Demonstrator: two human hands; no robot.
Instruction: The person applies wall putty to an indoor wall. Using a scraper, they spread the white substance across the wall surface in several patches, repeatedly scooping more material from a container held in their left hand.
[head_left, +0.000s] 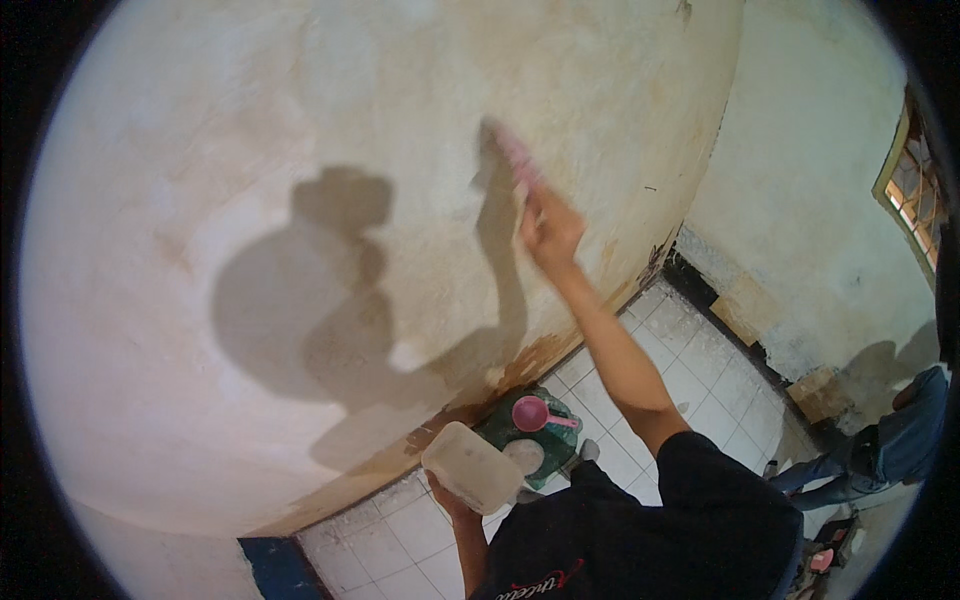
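My right hand [552,232], raised in front of the pale, patchy wall [420,90], is closed round a long pink tool [516,156]. The tool is smeared by motion and has a darker tip at the wall; I cannot make out its exact kind. Low near my body, my left hand [452,500] grips the side of a whitish rectangular plastic container [470,465]. Its fingers are partly hidden by the container. Just beyond the container, a pink dipper [531,413] and a round pale object [523,457] rest on a dark green surface [493,425].
White floor tiles [410,535] run along the wall's foot, where paint is stained brown. A second wall [800,150] with a window [915,190] meets it at the right. Another person [905,430] stands far right. A dark blue panel [280,568] is at lower left.
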